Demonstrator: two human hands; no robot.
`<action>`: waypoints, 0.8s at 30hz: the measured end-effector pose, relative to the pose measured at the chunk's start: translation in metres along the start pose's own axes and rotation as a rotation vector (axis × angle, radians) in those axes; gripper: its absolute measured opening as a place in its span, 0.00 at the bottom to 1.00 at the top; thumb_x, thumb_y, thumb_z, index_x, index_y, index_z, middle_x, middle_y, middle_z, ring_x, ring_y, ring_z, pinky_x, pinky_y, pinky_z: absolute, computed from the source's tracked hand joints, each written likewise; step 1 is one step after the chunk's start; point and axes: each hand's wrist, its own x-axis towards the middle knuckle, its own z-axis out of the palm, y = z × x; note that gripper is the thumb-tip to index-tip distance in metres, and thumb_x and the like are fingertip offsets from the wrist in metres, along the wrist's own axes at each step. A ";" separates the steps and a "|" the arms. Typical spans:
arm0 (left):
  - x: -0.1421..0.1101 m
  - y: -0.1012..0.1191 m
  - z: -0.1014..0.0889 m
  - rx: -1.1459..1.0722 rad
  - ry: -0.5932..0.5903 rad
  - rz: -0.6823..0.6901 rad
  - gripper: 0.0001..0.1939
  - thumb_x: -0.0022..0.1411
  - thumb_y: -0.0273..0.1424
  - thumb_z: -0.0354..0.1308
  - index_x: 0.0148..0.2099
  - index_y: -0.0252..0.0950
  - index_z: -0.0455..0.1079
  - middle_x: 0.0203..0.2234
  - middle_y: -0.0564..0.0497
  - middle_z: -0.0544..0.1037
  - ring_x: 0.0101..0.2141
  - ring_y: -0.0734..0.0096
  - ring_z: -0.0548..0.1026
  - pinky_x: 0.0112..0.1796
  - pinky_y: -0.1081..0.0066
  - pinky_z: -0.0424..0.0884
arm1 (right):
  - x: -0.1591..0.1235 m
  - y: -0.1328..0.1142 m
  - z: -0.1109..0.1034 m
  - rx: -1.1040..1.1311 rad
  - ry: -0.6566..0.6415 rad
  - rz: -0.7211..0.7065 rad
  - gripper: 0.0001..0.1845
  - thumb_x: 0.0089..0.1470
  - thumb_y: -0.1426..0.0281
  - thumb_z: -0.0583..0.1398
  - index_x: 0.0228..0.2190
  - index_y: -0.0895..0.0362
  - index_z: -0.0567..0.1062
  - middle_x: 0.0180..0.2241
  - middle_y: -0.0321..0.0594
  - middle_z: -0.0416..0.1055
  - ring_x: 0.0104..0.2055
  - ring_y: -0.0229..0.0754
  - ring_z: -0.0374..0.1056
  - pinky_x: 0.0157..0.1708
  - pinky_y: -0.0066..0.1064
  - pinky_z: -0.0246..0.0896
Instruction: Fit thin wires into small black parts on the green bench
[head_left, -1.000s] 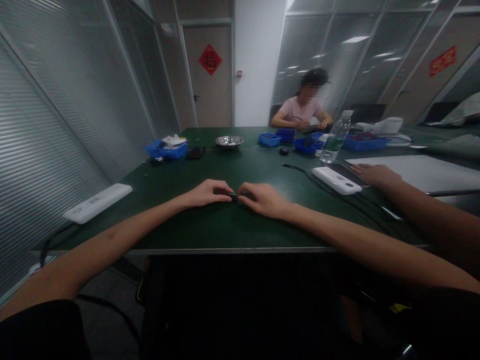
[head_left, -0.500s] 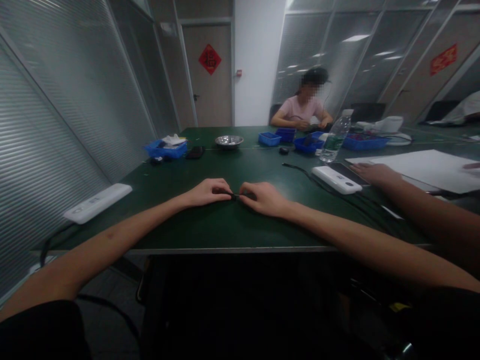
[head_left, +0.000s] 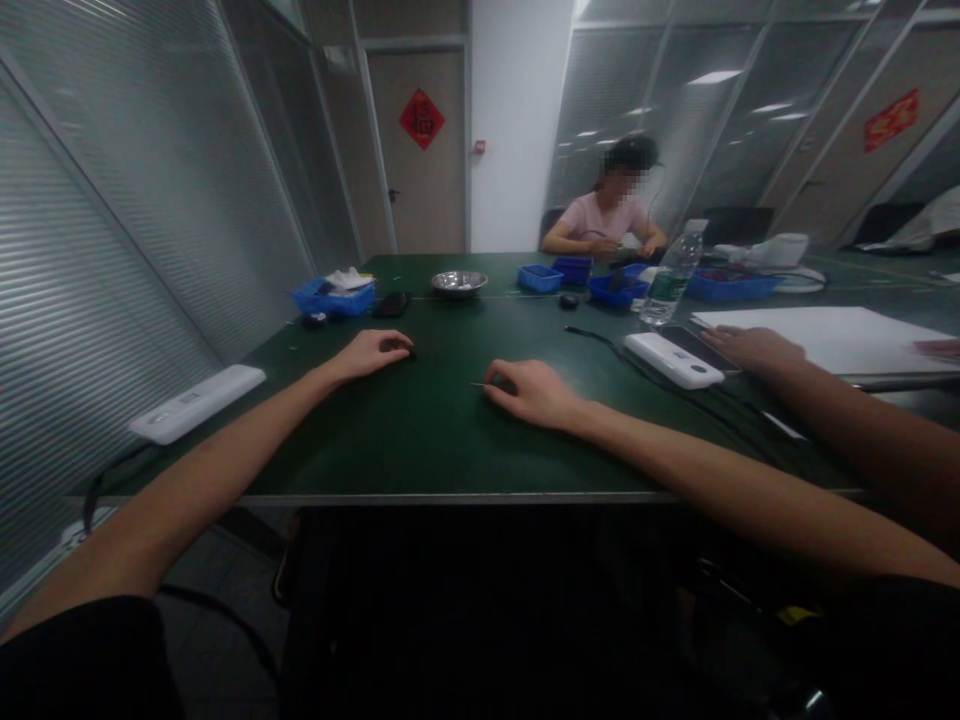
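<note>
My left hand (head_left: 369, 352) is over the green table (head_left: 420, 450), left of the middle, its thumb and fingers closed on a small black piece (head_left: 412, 354) too small to name. Nearer the centre, my right hand (head_left: 531, 390) rests on the table with its fingertips pinched on a thin metal pin (head_left: 477, 384). The pin's bare end points left. A wide gap lies between my two hands. Beyond them stands a shiny metal bowl (head_left: 459, 285); its contents are hard to make out.
Blue trays (head_left: 334, 297) stand far left and across the back right. A white power bank (head_left: 196, 404) lies left, another white power bank (head_left: 673, 360) right, with cables. Near it stand a water bottle (head_left: 675, 275) and a neighbour's hand (head_left: 757, 352). Another person (head_left: 607, 215) sits opposite.
My left hand has moved away from my right hand, left and farther from me, taking the black piece along. My right hand stays nearly in place with the pin.
</note>
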 end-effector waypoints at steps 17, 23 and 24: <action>-0.008 -0.080 -0.057 0.115 0.120 -0.388 0.19 0.53 0.40 0.69 0.46 0.38 0.82 0.45 0.44 0.84 0.47 0.56 0.80 0.51 0.64 0.72 | 0.000 0.004 0.002 -0.003 0.006 -0.011 0.13 0.66 0.60 0.58 0.46 0.54 0.75 0.35 0.40 0.77 0.34 0.41 0.69 0.34 0.30 0.54; -0.022 -0.091 -0.067 0.124 0.289 -0.452 0.16 0.51 0.36 0.72 0.44 0.39 0.83 0.41 0.47 0.85 0.45 0.56 0.80 0.51 0.60 0.73 | -0.001 0.001 -0.001 0.018 -0.001 -0.017 0.13 0.66 0.61 0.58 0.46 0.55 0.75 0.34 0.40 0.76 0.33 0.40 0.68 0.34 0.30 0.54; -0.023 -0.091 -0.067 0.140 0.303 -0.450 0.15 0.52 0.34 0.72 0.44 0.39 0.83 0.41 0.47 0.85 0.44 0.56 0.80 0.51 0.60 0.73 | -0.001 0.001 -0.001 0.016 0.000 -0.016 0.13 0.66 0.61 0.58 0.46 0.55 0.75 0.34 0.40 0.76 0.33 0.40 0.68 0.34 0.30 0.54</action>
